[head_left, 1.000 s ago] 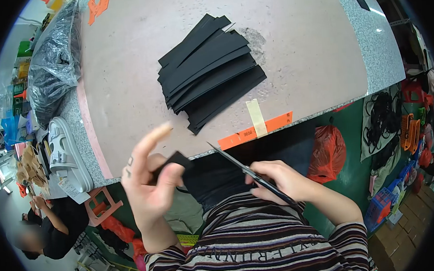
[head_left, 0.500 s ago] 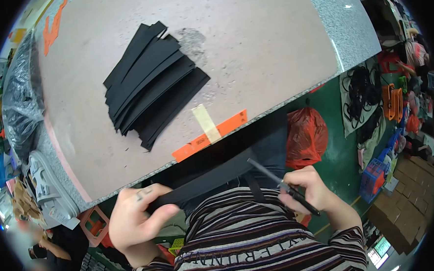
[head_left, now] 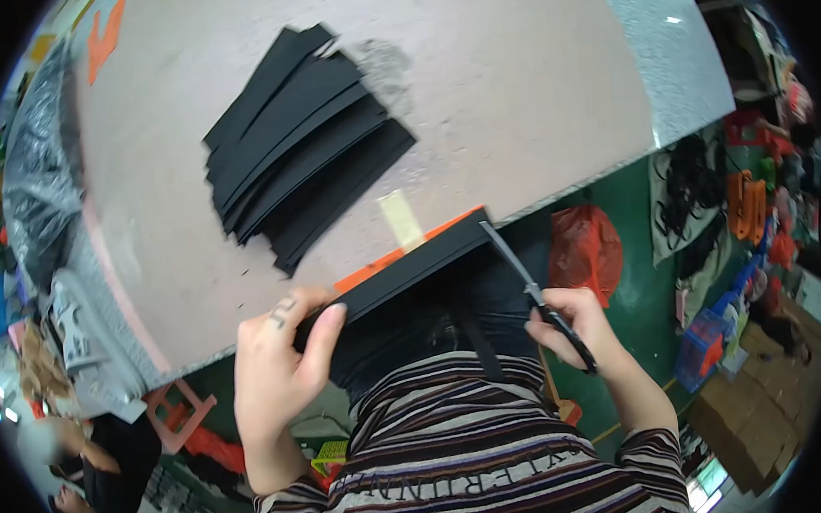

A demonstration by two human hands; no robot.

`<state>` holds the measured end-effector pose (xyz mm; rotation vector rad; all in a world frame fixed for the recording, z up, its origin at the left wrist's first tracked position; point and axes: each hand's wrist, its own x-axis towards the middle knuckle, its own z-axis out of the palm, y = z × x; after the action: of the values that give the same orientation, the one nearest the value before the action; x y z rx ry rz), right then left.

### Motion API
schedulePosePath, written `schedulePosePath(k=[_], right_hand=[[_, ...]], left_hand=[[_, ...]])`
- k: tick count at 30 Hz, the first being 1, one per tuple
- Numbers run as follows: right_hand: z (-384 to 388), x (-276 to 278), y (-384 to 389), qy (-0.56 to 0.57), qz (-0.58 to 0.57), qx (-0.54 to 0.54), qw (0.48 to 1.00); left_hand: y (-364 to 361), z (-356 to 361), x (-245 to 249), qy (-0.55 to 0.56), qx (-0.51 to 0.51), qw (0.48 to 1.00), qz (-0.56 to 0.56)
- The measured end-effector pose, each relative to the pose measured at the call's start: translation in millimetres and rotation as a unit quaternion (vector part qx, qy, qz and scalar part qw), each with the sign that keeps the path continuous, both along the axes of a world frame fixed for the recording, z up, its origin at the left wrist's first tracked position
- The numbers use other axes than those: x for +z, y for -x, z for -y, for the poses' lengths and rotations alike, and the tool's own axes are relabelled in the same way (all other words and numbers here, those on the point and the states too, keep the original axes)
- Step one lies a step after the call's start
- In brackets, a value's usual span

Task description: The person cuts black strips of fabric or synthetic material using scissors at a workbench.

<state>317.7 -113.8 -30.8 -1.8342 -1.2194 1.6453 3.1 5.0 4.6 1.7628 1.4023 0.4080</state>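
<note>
My left hand [head_left: 286,356] pinches the left end of a black strip [head_left: 411,268], thumb on top. The strip runs along the table's front edge, over the orange tape [head_left: 356,276]. In my right hand [head_left: 577,327] is a pair of scissors [head_left: 533,292] by its black handles, the blades pointing up and left. Their tip is at the strip's right end; whether the blades are apart is hard to tell. On the table [head_left: 513,84] lies a fanned pile of black strips [head_left: 302,141]. Pale yellow tape [head_left: 399,220] sits beside the orange tape.
A red plastic bag [head_left: 584,252] hangs or stands right of my legs. Clear plastic wrap [head_left: 42,164] and white sandals [head_left: 85,329] are at the table's left. A blue basket [head_left: 700,348] and cardboard [head_left: 762,405] are at lower right. A person [head_left: 120,471] is at lower left.
My left hand has raised the black strip up to the table edge, over the orange tape. My right hand has moved up slightly with the scissors, whose tip now meets the strip's right end.
</note>
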Motion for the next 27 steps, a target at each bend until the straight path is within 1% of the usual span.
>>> schedulePosePath(k=[1, 3, 4, 7, 11, 17, 20, 23, 25, 26, 27], right_hand=[[-1, 0, 2, 0.007, -0.001, -0.007, 1.0], [-5, 5, 4, 0.071, -0.017, -0.044, 0.996], [-7, 8, 5, 0.066, -0.016, -0.044, 0.997], [-7, 7, 5, 0.059, -0.007, -0.038, 0.998], [-6, 5, 5, 0.06, -0.001, -0.038, 0.997], [-4, 6, 5, 0.075, 0.002, -0.043, 0.996], [-6, 8, 5, 0.073, -0.005, -0.047, 0.996], [-5, 12, 0, 0.057, -0.005, -0.022, 0.998], [-21, 26, 6, -0.036, -0.021, -0.006, 0.999], [-27, 30, 13, -0.08, -0.03, 0.001, 0.996], [-33, 28, 21, -0.061, -0.051, 0.038, 0.996]], left_hand=[[0, -1, 2, -0.011, -0.015, 0.999, -0.027], [-1, 1, -2, -0.038, -0.018, 0.998, -0.048], [-2, 3, -5, -0.046, -0.003, 0.998, -0.038], [-4, 1, 3, 0.009, 0.009, 0.998, -0.069], [-3, -1, -6, -0.032, 0.015, 0.998, -0.058], [-8, -6, -2, -0.004, 0.019, 0.998, -0.065], [-7, -7, -2, -0.001, 0.005, 0.997, -0.071], [0, -6, -5, -0.071, 0.009, 0.997, 0.001], [9, -5, 2, -0.073, 0.078, 0.992, 0.074], [14, -7, 4, -0.086, 0.112, 0.989, 0.035], [17, -12, 1, -0.11, 0.114, 0.987, 0.009]])
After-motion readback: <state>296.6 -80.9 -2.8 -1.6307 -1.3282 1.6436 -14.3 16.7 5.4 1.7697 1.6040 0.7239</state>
